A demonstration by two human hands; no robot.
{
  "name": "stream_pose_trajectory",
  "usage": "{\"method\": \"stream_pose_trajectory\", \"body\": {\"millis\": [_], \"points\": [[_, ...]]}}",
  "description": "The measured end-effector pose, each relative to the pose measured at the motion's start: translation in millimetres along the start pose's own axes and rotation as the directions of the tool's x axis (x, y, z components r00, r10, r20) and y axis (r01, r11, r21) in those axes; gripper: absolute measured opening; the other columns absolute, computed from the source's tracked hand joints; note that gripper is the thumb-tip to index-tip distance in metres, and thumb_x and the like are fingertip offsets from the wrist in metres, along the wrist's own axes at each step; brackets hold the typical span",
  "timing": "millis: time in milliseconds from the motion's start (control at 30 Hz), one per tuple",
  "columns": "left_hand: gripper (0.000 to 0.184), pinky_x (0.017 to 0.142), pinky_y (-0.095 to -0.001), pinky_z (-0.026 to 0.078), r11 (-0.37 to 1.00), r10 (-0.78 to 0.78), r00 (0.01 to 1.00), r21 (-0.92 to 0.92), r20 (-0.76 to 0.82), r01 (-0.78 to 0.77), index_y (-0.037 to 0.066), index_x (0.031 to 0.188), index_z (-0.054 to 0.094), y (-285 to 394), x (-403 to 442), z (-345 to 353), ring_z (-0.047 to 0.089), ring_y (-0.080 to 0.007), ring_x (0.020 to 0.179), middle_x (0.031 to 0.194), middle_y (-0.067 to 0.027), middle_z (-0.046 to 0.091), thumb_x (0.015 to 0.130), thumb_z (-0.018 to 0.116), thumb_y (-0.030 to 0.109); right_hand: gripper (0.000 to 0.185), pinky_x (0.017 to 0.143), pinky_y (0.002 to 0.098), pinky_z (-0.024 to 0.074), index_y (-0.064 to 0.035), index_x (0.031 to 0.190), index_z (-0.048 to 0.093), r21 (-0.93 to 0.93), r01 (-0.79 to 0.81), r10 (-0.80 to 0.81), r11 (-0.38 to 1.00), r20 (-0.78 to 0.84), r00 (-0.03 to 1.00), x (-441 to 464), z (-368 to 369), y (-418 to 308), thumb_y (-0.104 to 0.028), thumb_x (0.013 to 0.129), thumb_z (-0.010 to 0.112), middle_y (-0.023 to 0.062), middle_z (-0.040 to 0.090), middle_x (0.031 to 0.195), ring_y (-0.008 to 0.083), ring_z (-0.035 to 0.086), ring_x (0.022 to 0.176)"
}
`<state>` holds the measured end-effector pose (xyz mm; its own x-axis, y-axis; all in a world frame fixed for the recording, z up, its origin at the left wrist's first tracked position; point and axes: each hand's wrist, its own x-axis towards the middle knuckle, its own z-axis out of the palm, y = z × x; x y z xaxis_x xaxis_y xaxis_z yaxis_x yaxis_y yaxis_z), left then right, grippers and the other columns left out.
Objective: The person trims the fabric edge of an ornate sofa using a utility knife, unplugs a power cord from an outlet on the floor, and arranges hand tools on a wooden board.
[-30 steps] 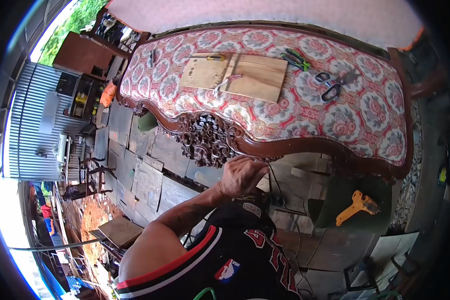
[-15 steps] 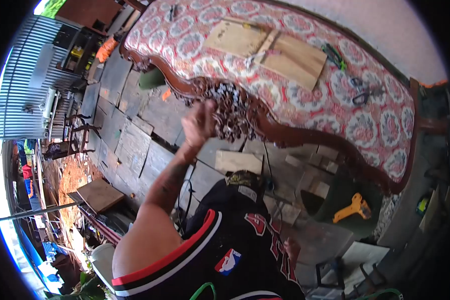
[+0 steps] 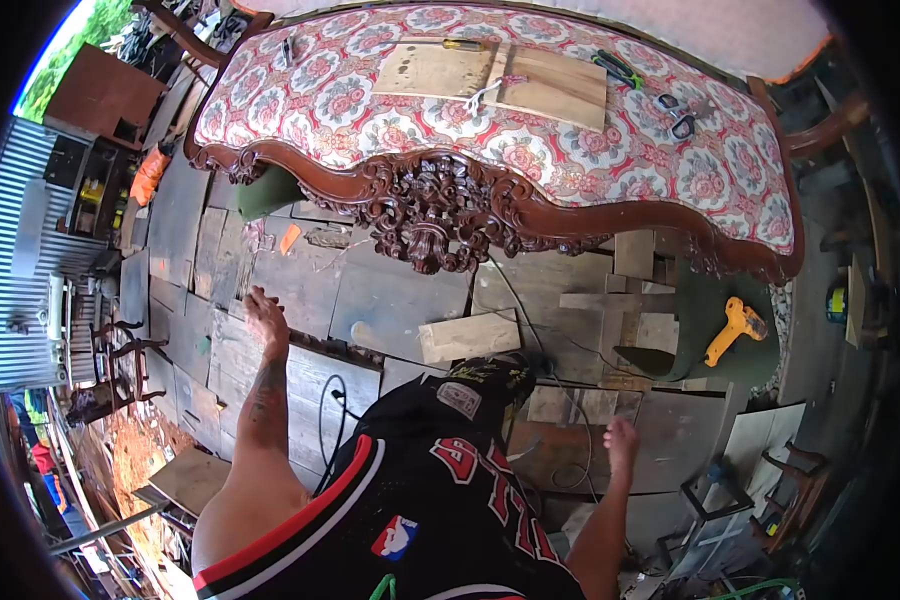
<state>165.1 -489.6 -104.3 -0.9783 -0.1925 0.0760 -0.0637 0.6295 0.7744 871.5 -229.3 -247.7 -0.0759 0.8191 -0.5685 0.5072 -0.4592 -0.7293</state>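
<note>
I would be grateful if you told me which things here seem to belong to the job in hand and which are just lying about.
Likely the job's:
floral-covered seat
scissors
green-handled tool
yellow-handled tool
orange tool

Seemingly just lying about:
orange bundle
loose plank on the floor
brown wooden piece

Two hands [image 3: 268,322] [image 3: 621,447] — one sofa [image 3: 645,190], scissors [image 3: 682,127] — one pair

On the sofa [image 3: 510,155] here lie a board [image 3: 560,85], pliers [image 3: 618,70], scissors [image 3: 681,122] nearest the right edge, a tool [image 3: 288,52] by the back left corner.
</note>
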Motion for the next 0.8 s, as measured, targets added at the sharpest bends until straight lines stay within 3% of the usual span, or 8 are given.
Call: {"method": "stream_pose_trajectory", "body": {"millis": [133,200,233,267,367,533,700,800], "points": [[0.044,0.057,-0.0372,0.052,0.982,0.180,0.983,-0.070,0.041,-0.177,0.000,0.105,0.066,50,42,5,0.069,-0.0243,0.059,0.080,-0.0157,0.071,0.101,0.048,0.040,0.022,0.043,0.0241,0.0391,-0.0083,0.098,0.065,-0.391,0.088,-0.020,0.916,0.173,0.985,-62,74,105,-0.031,0.097,0.062,-0.0036,0.055,0.067,0.0075,0.050,0.050],[0.041,0.055,-0.0372,0.050,0.956,0.248,0.969,-0.165,0.013,-0.243,0.000,0.101,0.065,75,67,24,0.068,-0.0226,0.057,0.077,-0.0148,0.070,0.101,0.050,0.037,0.022,0.042,0.0257,0.0387,-0.0105,0.092,0.065,-0.423,0.003,0.086,0.906,0.192,0.978,-106,108,134,-0.032,0.097,0.061,-0.0028,0.053,0.062,0.0078,0.050,0.050],[0.041,0.054,-0.0370,0.049,0.924,0.288,0.957,-0.258,-0.018,-0.283,-0.001,0.097,0.065,77,83,37,0.066,-0.0215,0.055,0.074,-0.0140,0.069,0.101,0.050,0.037,0.023,0.041,0.0270,0.0373,-0.0114,0.085,0.066,-0.238,-0.235,0.289,0.942,0.225,0.931,-133,122,113,-0.031,0.096,0.061,-0.0027,0.051,0.060,0.0078,0.051,0.050],[0.042,0.054,-0.0370,0.049,0.903,0.341,0.940,-0.273,-0.017,-0.332,0.000,0.093,0.065,72,105,55,0.063,-0.0212,0.053,0.070,-0.0130,0.067,0.101,0.052,0.038,0.038,0.074,0.0455,0.0502,-0.0057,0.095,0.067,-0.321,-0.419,0.497,0.849,0.221,0.839,-158,137,69,-0.043,0.094,0.058,0.0095,0.067,0.079,0.0276,0.066,0.079],[0.044,0.056,-0.0392,0.048,0.869,0.280,0.959,-0.416,-0.037,-0.269,0.002,0.081,0.063,163,117,68,0.057,-0.0236,0.051,0.061,-0.0122,0.061,0.099,0.055,0.041,0.036,0.070,0.0435,0.0487,-0.0070,0.093,0.066,-0.190,-0.389,0.431,0.901,0.309,0.848,-93,207,3,-0.042,0.094,0.058,0.0079,0.064,0.077,0.0255,0.064,0.075],[0.046,0.070,-0.0464,0.048,0.859,0.400,0.878,-0.226,-0.265,-0.459,0.003,0.082,0.063,258,210,119,0.066,-0.0357,0.073,0.077,-0.0177,0.067,0.098,0.055,0.046,0.030,0.061,0.0383,0.0449,-0.0101,0.088,0.061,0.075,-0.572,0.503,0.817,0.393,0.770,-85,246,-38,-0.040,0.094,0.059,0.0036,0.058,0.070,0.0202,0.058,0.064],[0.041,0.082,-0.0442,0.051,0.908,0.410,0.906,-0.140,0.107,-0.394,0.003,0.101,0.070,311,339,210,0.068,-0.0361,0.091,0.094,-0.0201,0.072,0.089,0.064,0.042,0.027,0.051,0.0331,0.0412,-0.0133,0.083,0.057,0.336,-0.750,0.575,0.570,0.488,0.656,-105,269,-33,-0.037,0.094,0.060,-0.0006,0.052,0.063,0.0150,0.052,0.054],[0.061,0.091,-0.0451,0.049,0.922,0.375,0.889,-0.003,0.264,-0.388,0.000,0.110,0.069,319,401,267,0.066,-0.0390,0.105,0.105,-0.0244,0.070,0.082,0.065,0.055,0.026,0.045,0.0300,0.0389,-0.0152,0.080,0.055,0.498,-0.803,0.608,0.328,0.540,0.583,-157,266,-23,-0.036,0.094,0.061,-0.0032,0.049,0.059,0.0119,0.049,0.047]]}}
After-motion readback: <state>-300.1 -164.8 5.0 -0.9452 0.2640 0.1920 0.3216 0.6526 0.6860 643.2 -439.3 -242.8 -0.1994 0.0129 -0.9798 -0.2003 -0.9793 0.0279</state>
